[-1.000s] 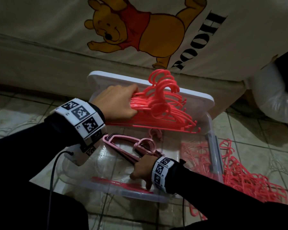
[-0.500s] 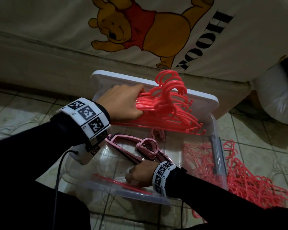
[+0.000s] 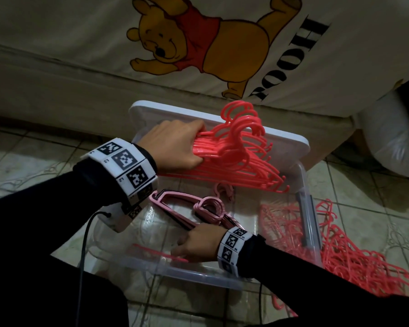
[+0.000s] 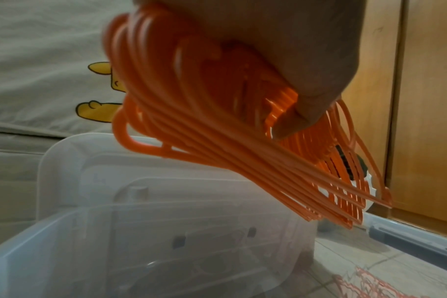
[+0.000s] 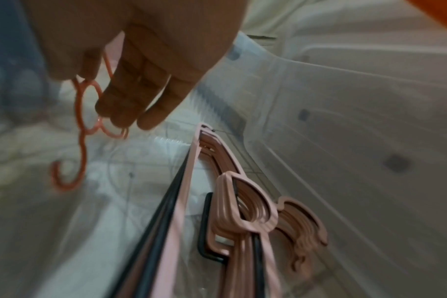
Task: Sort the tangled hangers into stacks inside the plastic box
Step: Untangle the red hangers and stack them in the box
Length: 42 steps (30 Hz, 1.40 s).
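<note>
My left hand [image 3: 189,147] grips a thick bundle of thin coral hangers [image 3: 236,161] above the far end of the clear plastic box [image 3: 313,223]. In the left wrist view the thumb [image 4: 301,113] presses on the bundle [image 4: 217,131]. My right hand [image 3: 187,246] is low inside the box by its near wall. There it pinches a single thin coral hanger [image 5: 82,145] between thumb and fingers [image 5: 130,104]; that hanger [image 3: 156,252] lies along the box's floor. A stack of thick pink hangers [image 3: 187,208] lies in the middle of the box, beside my right hand [image 5: 102,94].
The white lid [image 3: 286,145] leans on a mattress with a cartoon bear print [image 3: 198,48] behind the box. A tangled pile of coral hangers [image 3: 364,260] lies on the tiled floor right of the box. A white bag [image 3: 394,147] sits at far right.
My right hand has slid left along the box's near side, down toward the single coral hanger. The left hand still holds the bundle in about the same place.
</note>
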Motion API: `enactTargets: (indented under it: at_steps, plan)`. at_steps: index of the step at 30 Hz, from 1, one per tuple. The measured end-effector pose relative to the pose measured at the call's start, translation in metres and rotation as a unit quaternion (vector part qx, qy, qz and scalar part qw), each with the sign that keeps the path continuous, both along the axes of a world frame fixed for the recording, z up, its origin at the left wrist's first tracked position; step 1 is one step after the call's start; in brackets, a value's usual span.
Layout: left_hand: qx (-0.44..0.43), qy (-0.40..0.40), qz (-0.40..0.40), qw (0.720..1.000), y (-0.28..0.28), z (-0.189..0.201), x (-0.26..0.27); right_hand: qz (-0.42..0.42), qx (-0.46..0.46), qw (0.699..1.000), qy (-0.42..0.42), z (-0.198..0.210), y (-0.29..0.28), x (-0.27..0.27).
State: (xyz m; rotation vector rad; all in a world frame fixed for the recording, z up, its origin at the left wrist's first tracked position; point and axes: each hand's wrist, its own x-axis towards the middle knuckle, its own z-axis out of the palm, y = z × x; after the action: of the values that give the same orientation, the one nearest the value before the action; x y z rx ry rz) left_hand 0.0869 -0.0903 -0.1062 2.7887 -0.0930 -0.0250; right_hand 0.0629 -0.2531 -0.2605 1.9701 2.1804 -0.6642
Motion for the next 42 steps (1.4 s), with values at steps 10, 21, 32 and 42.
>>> enactTargets:
  at_steps: [10, 21, 32, 42]
  plan:
    - [-0.011, -0.029, 0.008, 1.000, -0.003, 0.012, -0.002, -0.229, 0.182, 0.944, 0.154, 0.054, -0.013, 0.027]
    - [-0.113, -0.130, 0.109, 0.979, 0.000, 0.035, -0.009, -0.419, 0.189, 0.869, 0.181, 0.100, -0.049, 0.031]
    - [-0.110, -0.121, 0.141, 0.976, 0.009, 0.032, -0.010, -0.491, 0.388, 0.705, 0.335, 0.149, -0.075, 0.033]
    - [-0.169, -0.094, 0.119, 0.974, -0.013, 0.016, -0.007, -0.584, 0.519, 0.407, 0.473, 0.164, -0.069, 0.054]
